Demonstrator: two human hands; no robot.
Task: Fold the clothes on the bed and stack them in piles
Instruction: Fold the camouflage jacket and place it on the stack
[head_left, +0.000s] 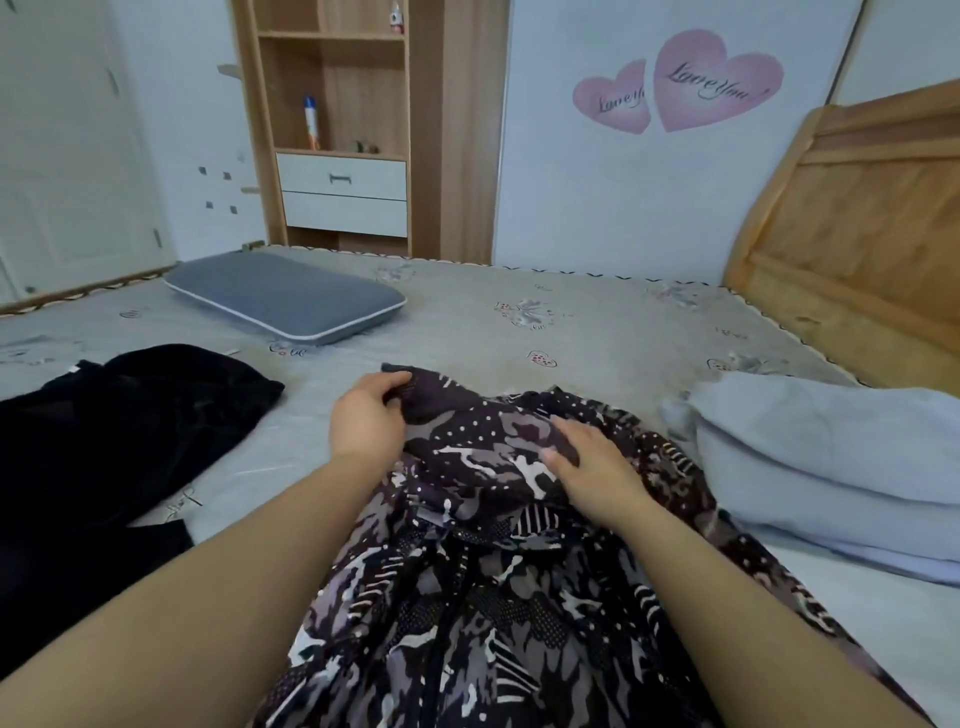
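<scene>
A dark purple patterned garment (467, 597) lies crumpled on the bed (597, 338) in front of me. My left hand (366, 415) pinches its far left corner between thumb and fingers. My right hand (587, 467) lies on top of the cloth, fingers fairly straight and pressing down, thumb tucked against a fold. A black garment (104, 441) is spread out at the left. A folded pale blue item (831, 467) sits in a pile at the right.
A grey pillow (285, 299) lies at the far left of the bed. A wooden headboard (857, 249) rises at the right. A wooden shelf unit with white drawers (343, 192) stands against the far wall.
</scene>
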